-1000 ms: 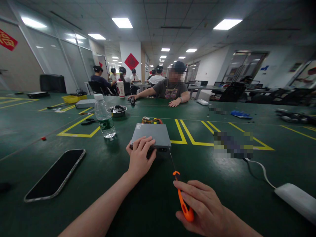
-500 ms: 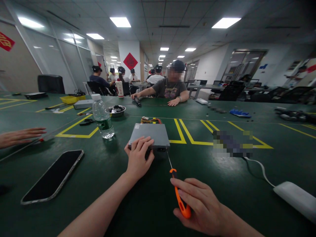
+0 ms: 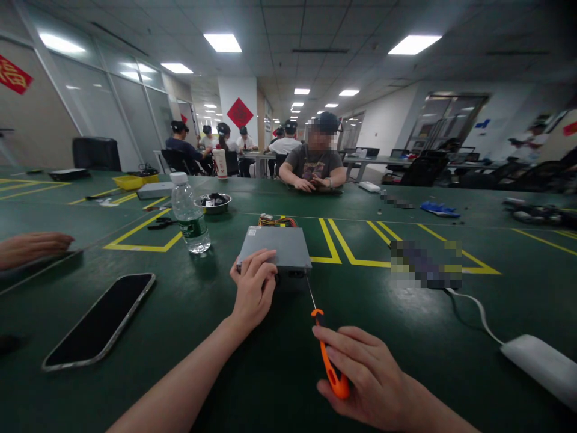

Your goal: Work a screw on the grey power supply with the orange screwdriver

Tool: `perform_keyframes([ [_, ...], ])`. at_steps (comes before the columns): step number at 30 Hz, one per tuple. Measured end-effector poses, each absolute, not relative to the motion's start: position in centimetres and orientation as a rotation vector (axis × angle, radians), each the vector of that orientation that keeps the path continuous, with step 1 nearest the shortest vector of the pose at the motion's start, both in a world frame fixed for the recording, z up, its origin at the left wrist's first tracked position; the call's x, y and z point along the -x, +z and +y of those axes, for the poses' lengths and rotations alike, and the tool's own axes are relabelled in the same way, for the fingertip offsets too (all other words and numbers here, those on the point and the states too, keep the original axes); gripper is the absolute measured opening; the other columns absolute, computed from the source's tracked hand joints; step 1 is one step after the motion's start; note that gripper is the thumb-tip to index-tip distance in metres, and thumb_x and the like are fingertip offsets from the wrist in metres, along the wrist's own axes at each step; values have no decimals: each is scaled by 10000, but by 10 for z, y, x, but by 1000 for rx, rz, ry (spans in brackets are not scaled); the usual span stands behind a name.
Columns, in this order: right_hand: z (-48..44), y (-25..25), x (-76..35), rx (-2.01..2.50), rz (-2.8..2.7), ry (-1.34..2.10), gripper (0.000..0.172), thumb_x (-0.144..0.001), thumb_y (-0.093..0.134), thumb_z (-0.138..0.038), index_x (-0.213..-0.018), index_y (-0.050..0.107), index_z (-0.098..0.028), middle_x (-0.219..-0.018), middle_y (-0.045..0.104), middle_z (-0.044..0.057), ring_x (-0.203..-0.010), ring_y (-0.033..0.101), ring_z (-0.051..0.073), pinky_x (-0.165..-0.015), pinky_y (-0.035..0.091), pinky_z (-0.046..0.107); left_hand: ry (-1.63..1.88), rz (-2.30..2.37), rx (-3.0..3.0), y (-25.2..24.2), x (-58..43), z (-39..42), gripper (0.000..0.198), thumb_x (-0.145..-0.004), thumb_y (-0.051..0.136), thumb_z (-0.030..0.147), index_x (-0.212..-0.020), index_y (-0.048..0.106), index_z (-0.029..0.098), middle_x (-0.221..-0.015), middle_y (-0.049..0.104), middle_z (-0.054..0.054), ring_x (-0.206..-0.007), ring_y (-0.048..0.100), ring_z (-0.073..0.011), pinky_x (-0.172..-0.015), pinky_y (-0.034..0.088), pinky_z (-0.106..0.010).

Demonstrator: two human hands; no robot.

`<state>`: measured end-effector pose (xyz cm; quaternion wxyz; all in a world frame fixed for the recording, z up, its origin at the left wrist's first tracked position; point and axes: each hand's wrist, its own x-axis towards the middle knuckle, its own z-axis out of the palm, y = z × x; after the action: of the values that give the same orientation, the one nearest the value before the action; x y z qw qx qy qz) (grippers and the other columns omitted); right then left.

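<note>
Grey sheet metal forms the box (image 3: pixel 283 243) under the left hand (image 3: pixel 253 282), ahead of the right hand (image 3: pixel 367 373) and to its left. Compared with a second ago, the screwdriver (image 3: pixel 332 370) in the right hand has its tip slightly further left at the box's front face, and the left thumb sits closer to its fingers. Beyond both hands, the co-worker (image 3: pixel 315 162) has drawn in an outstretched arm and now has both hands together before the chest. Another person's hand (image 3: pixel 36 248) has come in far to the left of the left hand, past the phone (image 3: pixel 101 322).

The left hand grips the box's near left corner, fingers over the top and thumb down the front. The right hand, palm inward, wraps the orange handle, its index finger along it; whether the tip sits in a screw, I cannot tell.
</note>
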<state>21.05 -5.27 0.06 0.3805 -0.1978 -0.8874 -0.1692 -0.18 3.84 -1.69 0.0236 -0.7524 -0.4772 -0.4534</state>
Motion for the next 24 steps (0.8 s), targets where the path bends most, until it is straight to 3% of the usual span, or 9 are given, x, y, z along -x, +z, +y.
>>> perform_keyframes([
  [9,-54,3,-205,528,-2285,-484,145,-877,504,-228,-974,540,-126,-976,666,160,-835,650,158,-757,521,285,-1409,-1468,2345,-16,3,36,259,-869,313,159,-757,537,226,-1180,580,-16,-1169,434,-201,-993,210,-467],
  [14,-58,8,-201,581,-2391,-452,249,-927,423,-347,-999,590,-178,-997,647,156,-846,636,178,-731,524,309,-1357,-1481,2264,-16,-2,36,183,-883,360,197,-841,534,232,-1146,602,-13,-1161,458,-196,-1031,133,-486],
  [18,-59,10,-200,549,-2451,-391,289,-929,333,-263,-1048,557,-126,-1022,634,178,-911,618,192,-722,519,313,-1340,-1441,2236,-18,-3,37,205,-875,388,179,-1041,495,235,-1156,600,-30,-1162,479,-184,-1070,53,-492],
  [21,-58,5,-202,497,-2396,-423,194,-906,422,-230,-990,530,-93,-993,646,188,-906,622,190,-717,509,299,-1265,-1369,2265,-18,-2,38,279,-868,408,183,-1133,477,236,-1179,585,-41,-1158,484,-185,-1079,90,-466],
  [24,-57,-1,-203,515,-2344,-408,209,-906,467,-299,-965,498,-101,-979,653,185,-856,636,183,-726,506,303,-1222,-1320,2287,-18,-1,39,270,-848,434,184,-1103,510,232,-1165,585,-48,-1142,485,-199,-1037,220,-425],
])
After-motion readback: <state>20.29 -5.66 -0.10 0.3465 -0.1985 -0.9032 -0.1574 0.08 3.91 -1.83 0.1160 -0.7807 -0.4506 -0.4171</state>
